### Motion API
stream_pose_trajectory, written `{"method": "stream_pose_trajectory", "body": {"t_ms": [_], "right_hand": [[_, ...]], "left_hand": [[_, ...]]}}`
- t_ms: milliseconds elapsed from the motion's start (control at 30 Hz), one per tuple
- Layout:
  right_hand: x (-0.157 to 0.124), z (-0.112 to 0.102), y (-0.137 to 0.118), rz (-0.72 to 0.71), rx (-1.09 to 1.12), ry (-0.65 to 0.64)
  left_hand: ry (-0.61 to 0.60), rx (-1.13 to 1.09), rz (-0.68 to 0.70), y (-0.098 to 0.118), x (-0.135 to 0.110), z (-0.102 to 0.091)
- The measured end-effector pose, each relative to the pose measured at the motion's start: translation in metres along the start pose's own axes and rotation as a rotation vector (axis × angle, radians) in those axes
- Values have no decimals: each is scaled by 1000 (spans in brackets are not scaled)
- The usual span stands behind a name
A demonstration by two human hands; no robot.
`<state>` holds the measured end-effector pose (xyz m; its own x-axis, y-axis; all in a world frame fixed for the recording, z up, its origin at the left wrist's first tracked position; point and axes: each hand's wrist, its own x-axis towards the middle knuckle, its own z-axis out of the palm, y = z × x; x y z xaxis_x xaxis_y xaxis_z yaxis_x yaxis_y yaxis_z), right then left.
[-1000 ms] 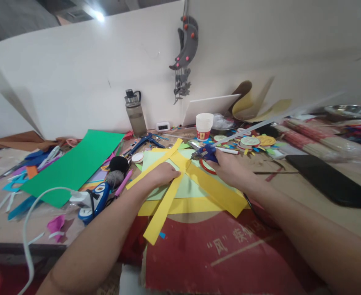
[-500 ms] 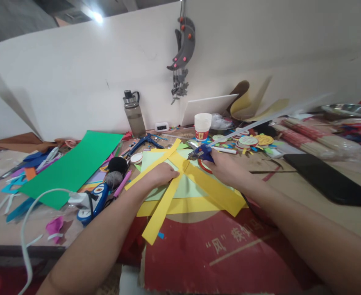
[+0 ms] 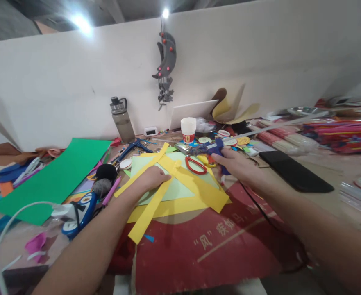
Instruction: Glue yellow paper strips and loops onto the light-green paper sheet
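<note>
My left hand (image 3: 153, 178) is closed on a yellow paper strip (image 3: 148, 217), pinching it near the spot where several yellow strips meet. A wider yellow strip (image 3: 203, 186) slants away to the right, over pale green sheets (image 3: 146, 164). My right hand (image 3: 236, 162) grips a blue hot glue gun (image 3: 215, 148), whose nozzle points left above the sheets. A long translucent glue stick (image 3: 272, 126) sticks out behind it. Red-handled scissors (image 3: 196, 165) lie just below the gun, beside the strips.
A large green sheet (image 3: 54, 180) and a blue power strip (image 3: 80, 215) lie left. At the back stand a water bottle (image 3: 123, 123) and paper cups (image 3: 188, 129). A black slab (image 3: 295, 171) lies right. The gun's cord (image 3: 262, 211) crosses the red board (image 3: 217, 254).
My right hand has drawn the glue gun up and right, away from the strips' meeting point, so the red scissor handle shows. My left hand keeps its pinch. The view has shifted right.
</note>
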<state>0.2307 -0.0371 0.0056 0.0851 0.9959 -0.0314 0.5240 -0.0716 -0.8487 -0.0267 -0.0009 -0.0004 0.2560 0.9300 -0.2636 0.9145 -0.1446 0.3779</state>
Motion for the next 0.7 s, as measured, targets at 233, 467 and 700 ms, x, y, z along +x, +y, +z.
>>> {"method": "stream_pose_trajectory", "body": {"t_ms": [233, 467, 700], "right_hand": [[-23, -51, 47, 98, -282, 262], [-27, -70, 78, 293, -358, 293], [-29, -69, 70, 168, -769, 211]], "left_hand": [[-1, -19, 5, -3, 2, 2], [-22, -4, -3, -3, 1, -1], [-30, -81, 9, -5, -1, 0]]}}
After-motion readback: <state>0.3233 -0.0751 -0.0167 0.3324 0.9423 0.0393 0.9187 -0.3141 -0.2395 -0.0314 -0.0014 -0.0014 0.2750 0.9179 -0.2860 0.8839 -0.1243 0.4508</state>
